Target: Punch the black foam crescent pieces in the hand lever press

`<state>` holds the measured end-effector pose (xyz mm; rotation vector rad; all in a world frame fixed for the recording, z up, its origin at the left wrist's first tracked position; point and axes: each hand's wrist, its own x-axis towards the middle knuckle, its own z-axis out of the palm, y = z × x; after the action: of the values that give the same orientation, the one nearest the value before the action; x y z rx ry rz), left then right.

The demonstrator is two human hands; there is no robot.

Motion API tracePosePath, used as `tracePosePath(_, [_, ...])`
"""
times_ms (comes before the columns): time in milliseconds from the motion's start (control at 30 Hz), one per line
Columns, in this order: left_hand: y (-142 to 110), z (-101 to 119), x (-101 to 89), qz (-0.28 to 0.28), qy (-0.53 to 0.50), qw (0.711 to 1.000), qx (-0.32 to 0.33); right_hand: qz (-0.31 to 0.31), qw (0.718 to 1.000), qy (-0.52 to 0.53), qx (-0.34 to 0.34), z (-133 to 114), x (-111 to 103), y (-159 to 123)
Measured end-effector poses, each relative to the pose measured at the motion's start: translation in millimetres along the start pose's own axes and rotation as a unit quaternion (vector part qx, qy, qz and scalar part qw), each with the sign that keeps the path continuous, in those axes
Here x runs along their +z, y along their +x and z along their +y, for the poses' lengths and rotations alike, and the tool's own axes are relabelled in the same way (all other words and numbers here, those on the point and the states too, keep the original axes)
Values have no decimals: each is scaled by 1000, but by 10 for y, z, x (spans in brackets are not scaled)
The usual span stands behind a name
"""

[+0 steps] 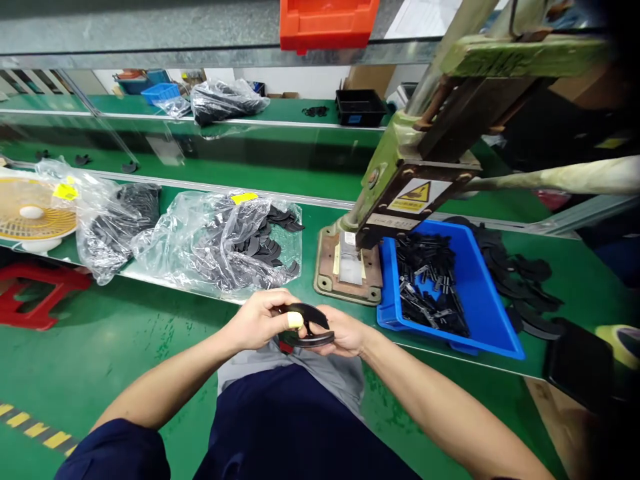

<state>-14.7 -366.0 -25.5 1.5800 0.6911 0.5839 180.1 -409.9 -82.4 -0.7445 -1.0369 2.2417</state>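
Observation:
Between my hands, in front of my lap, is a curved black plastic part (313,340) with two arc-shaped plates joined in the middle. My left hand (267,321) is closed on its left end, the thumb in a yellow finger cot lying on top. At the other end, my right hand (343,331) grips it with fingers partly hidden behind it. Just beyond, a green hand press (395,180) stands on the bench, a metal fixture (351,263) on its base. A blue bin (487,313) of small black parts sits to the press's right.
Left of the press lie a clear bag (170,230) of curved black pieces and a second bag (107,233). A fan (30,230) stands at far left. More black curved pieces (530,300) lie right of the bin. The press handle (560,177) sticks out rightward.

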Motion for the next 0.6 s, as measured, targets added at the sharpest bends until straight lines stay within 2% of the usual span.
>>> tracePosePath(67, [-12, 7, 7, -27, -49, 998, -15, 6, 1000, -9, -10, 17, 20, 10])
tracePosePath(133, [-34, 13, 29, -28, -60, 998, -8, 20, 999, -25, -24, 23, 41, 10])
tracePosePath(267, [-103, -12, 100, 33, -59, 998, 19, 52, 996, -66, -43, -32, 82, -28])
tracePosePath(500, [-181, -178, 233, 104, -118, 987, -27, 92, 990, -94, -43, -74, 115, -75])
tracePosePath(600, [-183, -240, 259, 98, -163, 979, -71, 90, 993, -71, -27, -7, 108, -66])
